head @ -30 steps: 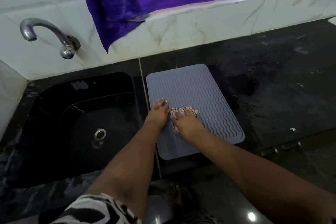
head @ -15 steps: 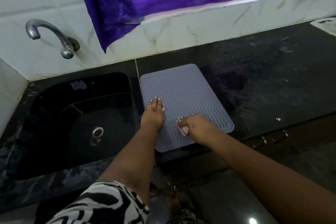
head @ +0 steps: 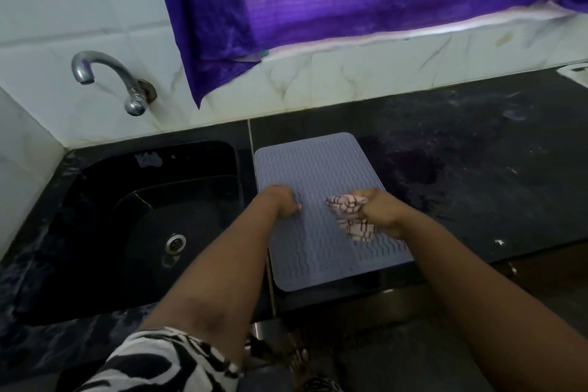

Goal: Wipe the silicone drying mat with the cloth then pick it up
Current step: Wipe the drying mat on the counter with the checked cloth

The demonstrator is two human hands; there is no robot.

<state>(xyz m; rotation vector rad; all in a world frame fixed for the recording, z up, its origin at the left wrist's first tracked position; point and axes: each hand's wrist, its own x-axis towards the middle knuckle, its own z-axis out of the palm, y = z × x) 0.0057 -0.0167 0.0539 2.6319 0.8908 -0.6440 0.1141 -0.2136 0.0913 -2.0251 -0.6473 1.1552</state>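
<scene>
A grey-blue silicone drying mat [head: 315, 169] with wavy ribs lies flat on the black counter [head: 477, 153], just right of the sink. My right hand [head: 381, 210] is over the mat's right side, closed around a bunched pink cloth [head: 353, 219] with dark stripes; the cloth hangs down onto the mat. My left hand [head: 283, 204] rests on the mat's left edge with its fingers curled down against the surface. The mat's near end reaches the counter's front edge.
A black sink [head: 152, 216] with a metal drain [head: 175, 243] sits to the left, with a chrome tap [head: 108, 79] on the tiled wall above. A purple curtain [head: 350, 3] hangs over the backsplash. A white object [head: 576, 73] shows at the far right edge.
My right hand has moved with the cloth from the mat's near-left area toward its right side, and the cloth now shows more. My left hand's fingers have curled from flat.
</scene>
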